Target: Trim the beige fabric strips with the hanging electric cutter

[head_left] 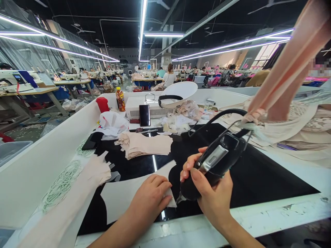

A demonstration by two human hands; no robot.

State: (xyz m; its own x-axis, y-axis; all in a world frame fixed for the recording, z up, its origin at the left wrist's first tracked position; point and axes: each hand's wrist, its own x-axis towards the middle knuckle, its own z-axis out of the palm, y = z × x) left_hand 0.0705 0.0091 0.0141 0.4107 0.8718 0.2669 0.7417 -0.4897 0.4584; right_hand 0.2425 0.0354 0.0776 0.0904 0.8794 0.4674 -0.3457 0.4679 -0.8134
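Note:
My right hand [216, 193] is wrapped around a black corded hand tool [213, 162] with a silver panel and a pointed metal tip. The tip points down at the right edge of a pale cut fabric piece [124, 193] on the glossy black board [258, 172]. On that same piece rests my left hand [152, 193], palm down, its fingers lying near the edge beside the tip. From above, pink fabric strips [279, 75] hang down and are tied around the tool's cable end.
Beyond my hands is a stack of pale fabric pieces [146, 144]. More fabric lies at left [69, 196] and right [302, 124]. A phone [144, 115] leans against a white vented box [134, 105], near a bottle [120, 99]. Green cord coils [62, 184] lie at left. People sit at machines behind.

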